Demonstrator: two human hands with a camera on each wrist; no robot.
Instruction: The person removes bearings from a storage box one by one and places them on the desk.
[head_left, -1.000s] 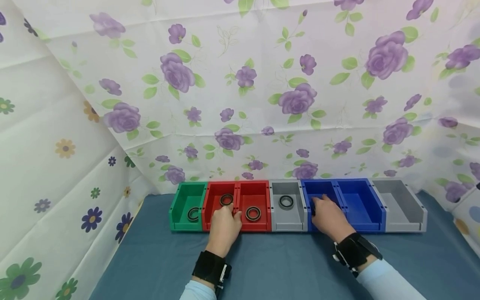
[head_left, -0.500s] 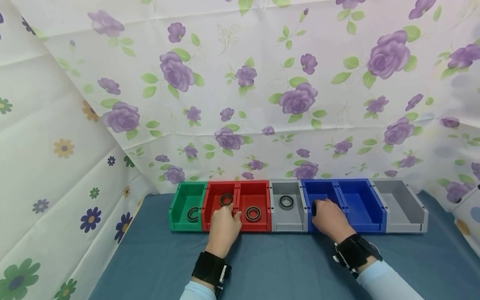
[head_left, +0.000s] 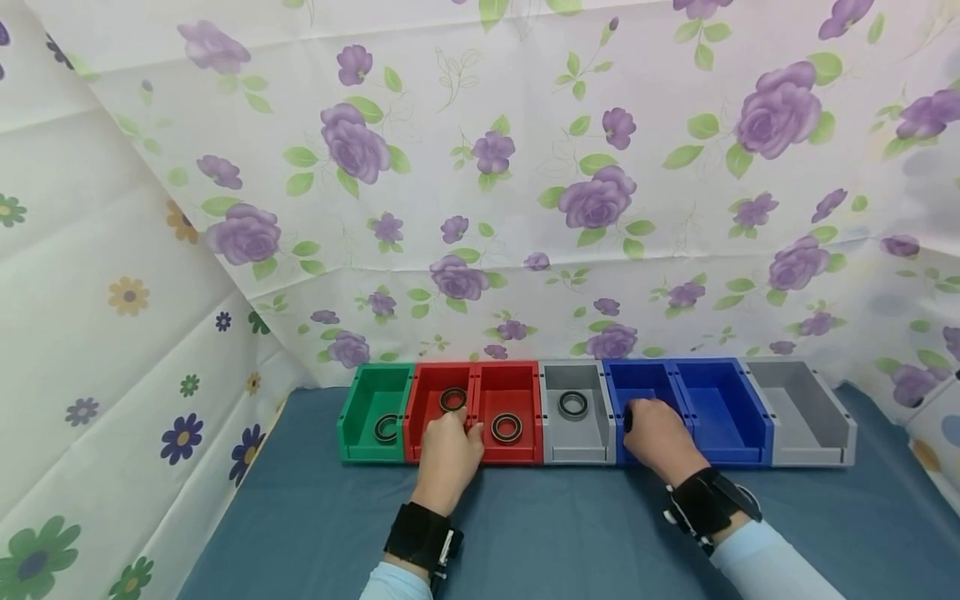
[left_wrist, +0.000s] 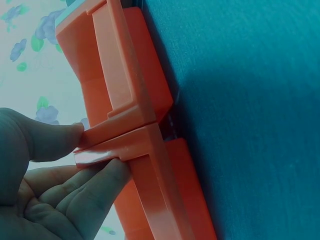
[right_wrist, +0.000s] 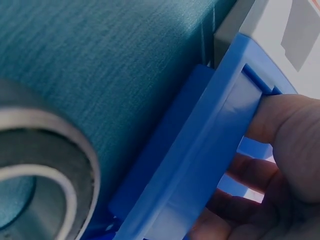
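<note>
In the head view my left hand (head_left: 450,450) is at the front of the two red bins (head_left: 510,387). Its thumb and fingers pinch the adjoining bin walls, as the left wrist view shows. My right hand (head_left: 663,437) reaches into the left blue bin (head_left: 637,375) with curled fingers. It grips a dark bearing (head_left: 627,418), seen nearly edge-on at the fingertips. In the right wrist view, the thumb (right_wrist: 270,117) lies by the bin's side wall, and the front wall partly hides the other fingers.
Bearings lie in the green bin (head_left: 375,387), both red bins and the left grey bin (head_left: 570,375). Farther right stand another blue bin (head_left: 716,396) and a grey bin (head_left: 795,400). Large in the right wrist view looms a metal-rimmed ring (right_wrist: 82,185). Behind hangs a flowered cloth (head_left: 480,208).
My right hand's fingers have drawn back and curled in more, with the dark bearing edge showing more clearly. My left hand has stayed in place on the red bins.
</note>
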